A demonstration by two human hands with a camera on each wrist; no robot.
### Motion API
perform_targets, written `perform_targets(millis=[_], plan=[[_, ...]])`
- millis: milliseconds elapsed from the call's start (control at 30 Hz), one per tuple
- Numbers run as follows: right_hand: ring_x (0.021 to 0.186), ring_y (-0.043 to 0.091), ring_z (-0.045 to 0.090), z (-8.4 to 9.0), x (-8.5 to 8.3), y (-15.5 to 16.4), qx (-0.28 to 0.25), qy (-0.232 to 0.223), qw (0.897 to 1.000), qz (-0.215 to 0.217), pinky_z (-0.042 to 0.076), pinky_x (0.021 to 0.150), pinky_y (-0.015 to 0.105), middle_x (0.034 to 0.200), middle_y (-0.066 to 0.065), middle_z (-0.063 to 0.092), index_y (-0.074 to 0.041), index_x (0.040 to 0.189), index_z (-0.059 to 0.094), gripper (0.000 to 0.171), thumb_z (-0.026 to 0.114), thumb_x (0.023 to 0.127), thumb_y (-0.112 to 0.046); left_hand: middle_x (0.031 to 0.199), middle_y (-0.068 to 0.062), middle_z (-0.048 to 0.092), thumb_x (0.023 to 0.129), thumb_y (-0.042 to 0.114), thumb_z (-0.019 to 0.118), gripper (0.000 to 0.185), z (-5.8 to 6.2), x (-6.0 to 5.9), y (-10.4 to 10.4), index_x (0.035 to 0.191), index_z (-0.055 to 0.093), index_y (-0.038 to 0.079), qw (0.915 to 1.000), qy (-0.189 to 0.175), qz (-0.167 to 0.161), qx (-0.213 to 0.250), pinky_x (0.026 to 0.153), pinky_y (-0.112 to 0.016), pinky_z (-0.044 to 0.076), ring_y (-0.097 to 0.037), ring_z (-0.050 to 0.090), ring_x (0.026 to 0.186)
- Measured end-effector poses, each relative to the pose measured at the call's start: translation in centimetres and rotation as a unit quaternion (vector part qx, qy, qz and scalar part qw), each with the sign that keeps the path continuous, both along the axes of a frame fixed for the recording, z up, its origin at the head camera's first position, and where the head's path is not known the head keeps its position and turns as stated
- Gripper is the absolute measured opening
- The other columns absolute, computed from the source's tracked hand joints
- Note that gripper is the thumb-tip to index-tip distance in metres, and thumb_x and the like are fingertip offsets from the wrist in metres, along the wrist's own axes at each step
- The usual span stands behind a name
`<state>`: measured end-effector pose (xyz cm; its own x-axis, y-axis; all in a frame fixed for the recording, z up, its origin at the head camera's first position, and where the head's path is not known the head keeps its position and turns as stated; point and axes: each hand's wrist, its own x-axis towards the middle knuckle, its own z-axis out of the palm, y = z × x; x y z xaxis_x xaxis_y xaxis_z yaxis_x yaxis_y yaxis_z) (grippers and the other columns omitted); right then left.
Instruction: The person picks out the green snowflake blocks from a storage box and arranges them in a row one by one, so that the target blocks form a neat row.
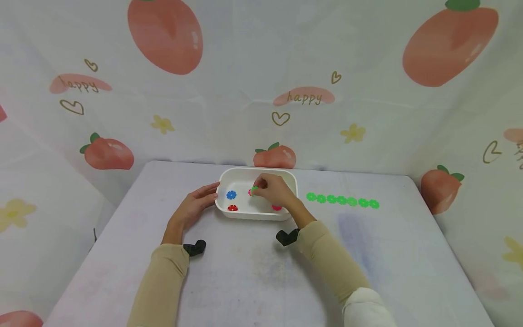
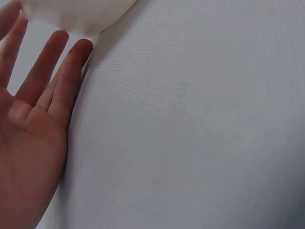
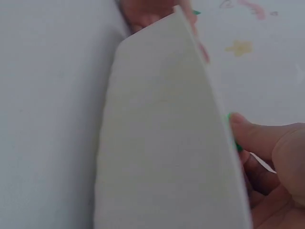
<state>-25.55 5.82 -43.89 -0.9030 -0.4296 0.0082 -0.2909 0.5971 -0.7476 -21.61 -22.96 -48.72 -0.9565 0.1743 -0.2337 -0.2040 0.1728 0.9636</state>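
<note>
Head view: green piece [image 1: 254, 188] in right hand [image 1: 274, 189], over tray [image 1: 253, 215].

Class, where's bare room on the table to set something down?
Bare table: between the left sleeve and right sleeve, nearer than the tray; outside each sleeve, toward the side edges, nearer than the green row on the right. Crowded: the tray, left grip at its side, right grip inside among coloured pieces.
</note>
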Motion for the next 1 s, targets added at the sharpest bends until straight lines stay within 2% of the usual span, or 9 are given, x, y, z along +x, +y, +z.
perform_targets(millis=[167,333,600,700,800,900,1000], plan=[[0.078,0.016,0.060,0.8,0.1,1.0,-0.064,-0.019,0.998,-0.020,0.051,0.067,0.024,0.085,-0.001,0.065,-0.018,0.098,0.065,0.016,0.071,0.087,-0.028,0.148,-0.003,0.045,0.090,0.033,0.065,0.053,0.0,-0.2,0.0,0.140,0.048,0.029,1.0000,-0.003,0.002,0.002,0.115,-0.041,0.035,-0.023,0.048,0.132],[0.086,0.015,0.062,1.3,0.7,2.3,-0.081,-0.009,0.996,-0.039,0.054,0.074,0.026,0.092,-0.003,0.068,-0.021,0.102,0.067,0.016,0.068,0.088,-0.029,0.147,-0.004,0.046,0.092,0.029,0.063,0.050,0.1,-0.2,0.2,0.140,0.048,0.028,1.0000,0.002,0.006,-0.004,0.111,-0.036,0.040,-0.021,0.050,0.129],[0.089,0.016,0.062,1.8,1.5,4.4,-0.102,0.010,0.993,-0.050,0.054,0.077,0.029,0.097,-0.001,0.068,-0.020,0.105,0.068,0.017,0.067,0.089,-0.025,0.149,-0.004,0.044,0.094,0.029,0.061,0.049,0.1,0.0,0.3,0.141,0.047,0.028,0.9998,-0.007,0.015,-0.009,0.115,-0.045,0.035,-0.026,0.049,0.131],[0.086,0.017,0.061,1.8,1.6,5.4,-0.118,0.012,0.991,-0.060,0.053,0.075,0.027,0.096,0.001,0.067,-0.020,0.106,0.067,0.018,0.067,0.089,-0.025,0.149,-0.004,0.043,0.094,0.028,0.060,0.050,0.2,0.0,0.4,0.141,0.046,0.025,0.9999,-0.004,0.017,0.000,0.114,-0.040,0.037,-0.024,0.048,0.132],[0.083,0.018,0.061,1.7,1.7,6.5,-0.134,0.016,0.988,-0.071,0.052,0.073,0.026,0.094,0.002,0.065,-0.019,0.107,0.066,0.020,0.067,0.089,-0.026,0.149,-0.005,0.043,0.093,0.028,0.062,0.051,0.2,-0.1,0.6,0.142,0.046,0.023,0.9997,0.001,0.017,0.017,0.108,-0.030,0.044,-0.023,0.047,0.132],[0.084,0.025,0.061,1.6,2.0,7.5,-0.144,0.010,0.986,-0.080,0.051,0.072,0.025,0.095,0.005,0.066,-0.017,0.109,0.066,0.022,0.067,0.089,-0.027,0.148,-0.006,0.043,0.093,0.026,0.063,0.053,0.3,-0.1,0.7,0.142,0.046,0.020,0.9993,0.002,0.021,0.032,0.099,-0.020,0.049,-0.023,0.047,0.132],[0.088,0.033,0.061,1.3,2.3,8.4,-0.147,-0.005,0.984,-0.096,0.052,0.071,0.025,0.097,0.007,0.066,-0.017,0.110,0.066,0.023,0.067,0.089,-0.028,0.148,-0.007,0.043,0.093,0.023,0.062,0.052,0.4,0.0,0.8,0.142,0.045,0.018,0.9992,0.002,0.022,0.033,0.094,-0.017,0.050,-0.023,0.048,0.131]])
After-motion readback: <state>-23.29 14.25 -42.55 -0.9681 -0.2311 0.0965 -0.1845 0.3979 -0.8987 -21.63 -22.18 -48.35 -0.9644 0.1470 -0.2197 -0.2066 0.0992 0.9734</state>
